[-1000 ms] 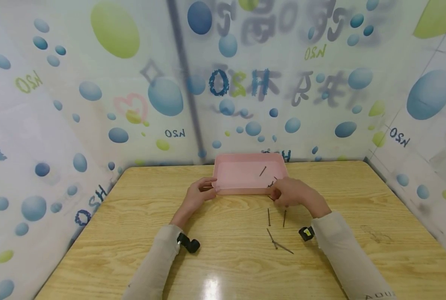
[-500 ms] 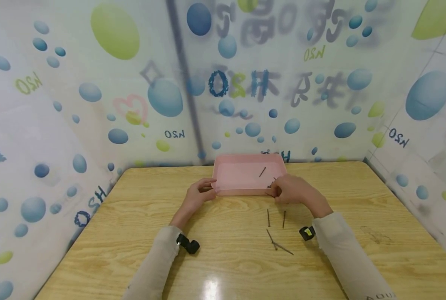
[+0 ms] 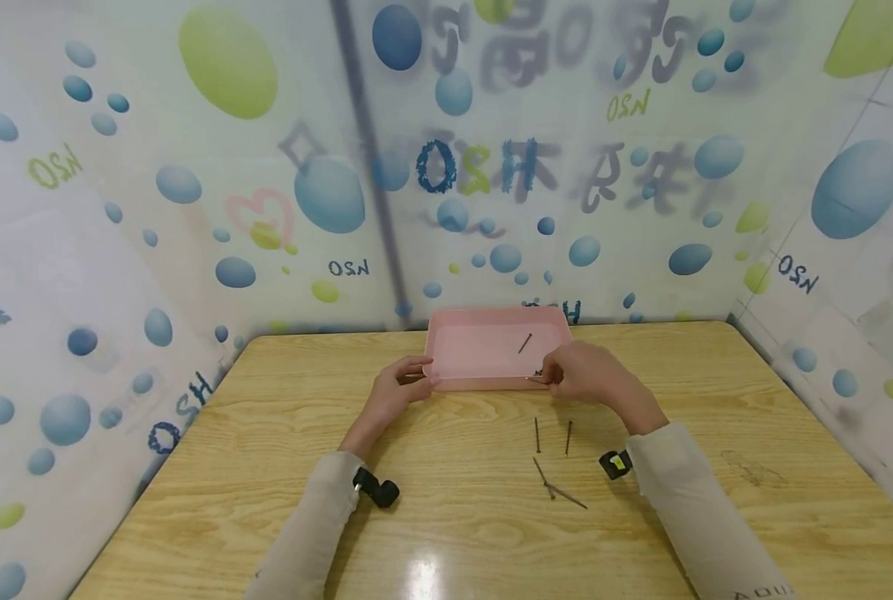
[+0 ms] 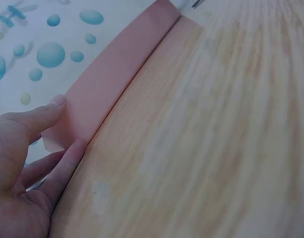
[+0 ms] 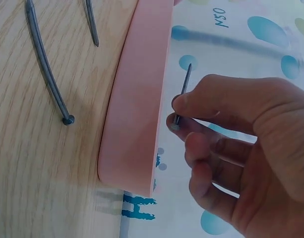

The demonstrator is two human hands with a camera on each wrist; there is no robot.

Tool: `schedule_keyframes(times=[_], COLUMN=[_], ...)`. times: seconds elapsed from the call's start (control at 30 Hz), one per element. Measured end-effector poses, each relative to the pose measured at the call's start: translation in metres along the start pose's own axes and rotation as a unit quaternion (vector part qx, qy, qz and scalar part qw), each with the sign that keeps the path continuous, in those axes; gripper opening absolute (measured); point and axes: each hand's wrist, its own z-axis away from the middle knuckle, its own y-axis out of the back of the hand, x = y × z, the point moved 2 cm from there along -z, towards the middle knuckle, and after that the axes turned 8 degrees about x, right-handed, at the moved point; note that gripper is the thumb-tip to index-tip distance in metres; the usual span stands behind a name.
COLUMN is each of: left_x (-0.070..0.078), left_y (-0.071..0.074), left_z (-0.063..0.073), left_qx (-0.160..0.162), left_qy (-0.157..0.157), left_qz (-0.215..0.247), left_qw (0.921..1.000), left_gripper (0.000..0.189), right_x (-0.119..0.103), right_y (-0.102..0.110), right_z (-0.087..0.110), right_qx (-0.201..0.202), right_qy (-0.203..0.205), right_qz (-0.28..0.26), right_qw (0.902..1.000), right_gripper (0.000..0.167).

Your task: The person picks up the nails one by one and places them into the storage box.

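Nail (image 5: 186, 82) pinched in the right hand (image 5: 263, 144) shows its head only at right wrist; left hand (image 3: 396, 389) grips tray (image 3: 469, 346) by bench (image 3: 679, 375)'s far edge.

Head view: set high at the tabletop's (image 3: 304, 392) near side, facing forward and down; widest and farthest off, both far corners in frame. Left wrist: close by the left hand (image 4: 28, 158), low, tilted, facing along the pink tray's (image 4: 112, 74) near side. Right wrist: close, tilted, facing right hand (image 5: 251, 129), patterned backdrop (image 5: 226, 44) beyond. Overlap: tray's near side, both wrist views; loose nails (image 5: 48, 64), head and right wrist.
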Motion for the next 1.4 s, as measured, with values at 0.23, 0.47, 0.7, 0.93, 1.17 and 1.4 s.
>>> schedule_keyframes(times=[0.23, 0.47, 0.7, 0.93, 1.17, 1.4], left_x=[0.001, -0.003, 0.0, -0.003, -0.027, -0.033], left_y=[0.0, -0.001, 0.0, 0.001, -0.002, -0.002], left_z=[0.001, -0.001, 0.001, -0.002, -0.016, -0.016], left_qx=[0.002, 0.005, 0.001, -0.006, 0.004, 0.012], left_qy=[0.0, -0.007, 0.001, 0.005, 0.001, -0.012], left_qz=[0.0, -0.001, 0.0, -0.003, -0.005, -0.009], left_qw=[1.0, 1.0, 1.0, 1.0, 1.0, 0.9998], left_gripper=[0.047, 0.046, 0.048, 0.049, 0.05, 0.048], right_x=[0.0, 0.002, 0.004, 0.007, 0.006, 0.007], right_y=[0.002, 0.002, 0.001, 0.001, 0.003, 0.002], right_z=[0.0, -0.001, -0.002, -0.003, -0.002, -0.001], right_qx=[0.019, 0.037, 0.048, 0.061, 0.099, 0.122], right_qy=[-0.001, -0.008, -0.023, -0.029, -0.041, -0.054], right_qz=[0.016, 0.024, 0.025, 0.032, 0.049, 0.052], right_qw=[0.9997, 0.999, 0.9983, 0.9972, 0.993, 0.9897], right_gripper=[0.013, 0.007, 0.009, 0.01, 0.015, 0.015])
